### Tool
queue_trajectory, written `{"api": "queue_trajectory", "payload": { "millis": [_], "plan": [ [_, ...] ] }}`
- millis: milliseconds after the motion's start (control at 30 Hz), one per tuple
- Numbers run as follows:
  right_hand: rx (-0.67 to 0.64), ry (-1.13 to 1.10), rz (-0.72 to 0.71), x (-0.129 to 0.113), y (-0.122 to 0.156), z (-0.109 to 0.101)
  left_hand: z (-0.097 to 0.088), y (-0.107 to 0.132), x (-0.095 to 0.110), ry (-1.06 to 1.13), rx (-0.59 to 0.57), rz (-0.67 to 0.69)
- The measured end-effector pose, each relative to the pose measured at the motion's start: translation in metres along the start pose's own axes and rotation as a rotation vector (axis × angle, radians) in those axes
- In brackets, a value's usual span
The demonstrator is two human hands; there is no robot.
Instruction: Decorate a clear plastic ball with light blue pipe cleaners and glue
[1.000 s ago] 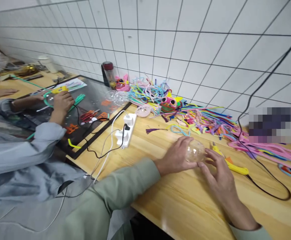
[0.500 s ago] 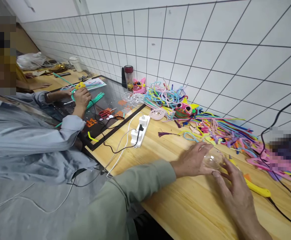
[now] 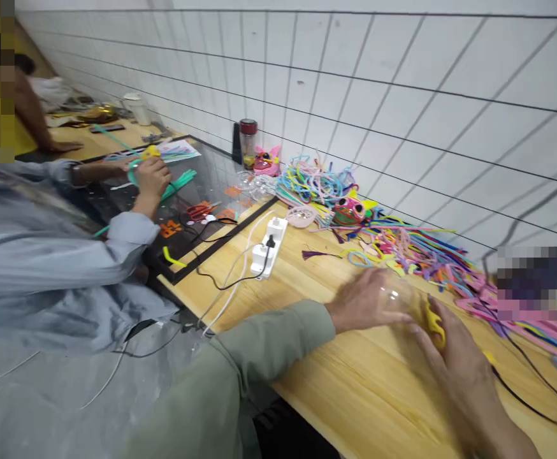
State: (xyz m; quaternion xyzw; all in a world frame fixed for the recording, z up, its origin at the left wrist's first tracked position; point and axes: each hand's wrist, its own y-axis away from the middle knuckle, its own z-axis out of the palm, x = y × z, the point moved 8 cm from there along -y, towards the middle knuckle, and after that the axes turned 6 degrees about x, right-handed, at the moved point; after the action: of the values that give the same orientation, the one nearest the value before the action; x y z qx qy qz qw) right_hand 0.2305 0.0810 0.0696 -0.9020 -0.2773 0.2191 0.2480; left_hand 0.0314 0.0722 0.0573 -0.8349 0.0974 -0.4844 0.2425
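Observation:
My left hand (image 3: 367, 298) is wrapped round a clear plastic ball (image 3: 394, 296) just above the wooden tabletop. Close beside it, my right hand (image 3: 455, 347) grips a yellow hot glue gun (image 3: 434, 324), whose front end points toward the ball. The right palm hides much of the gun, and a black cord (image 3: 515, 392) trails from its back end. Motion blurs both hands slightly. Behind them lie loose pipe cleaners (image 3: 412, 245) in many colours.
A white power strip (image 3: 269, 248) with cords stands left of my hands. Along the wall are a decorated pink-eyed ball (image 3: 350, 210), a pipe-cleaner heap (image 3: 314, 182) and a red-lidded bottle (image 3: 248, 143). At left, a co-worker's hand (image 3: 153, 178) works over a dark-framed glass top (image 3: 211, 172).
The glue gun lay on the table beside my right hand; now that hand has taken hold of it. My left hand keeps the ball, shifted slightly left.

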Motion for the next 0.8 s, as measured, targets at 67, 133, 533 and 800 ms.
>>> {"api": "queue_trajectory", "payload": {
  "millis": [67, 133, 533, 800],
  "plan": [
    [0.003, 0.080, 0.013, 0.016, -0.005, -0.019, -0.002, 0.001, -0.006, 0.055, 0.054, -0.041],
    [0.019, 0.133, 0.083, 0.040, -0.007, -0.043, -0.002, 0.003, -0.016, 0.088, 0.106, -0.142],
    [-0.180, 0.276, 0.145, 0.096, 0.029, -0.040, 0.001, 0.005, -0.010, 0.023, 0.003, -0.064],
    [-0.315, 0.328, 0.041, 0.065, 0.010, -0.001, 0.007, 0.007, -0.014, 0.083, -0.114, -0.039]
  ]
}}
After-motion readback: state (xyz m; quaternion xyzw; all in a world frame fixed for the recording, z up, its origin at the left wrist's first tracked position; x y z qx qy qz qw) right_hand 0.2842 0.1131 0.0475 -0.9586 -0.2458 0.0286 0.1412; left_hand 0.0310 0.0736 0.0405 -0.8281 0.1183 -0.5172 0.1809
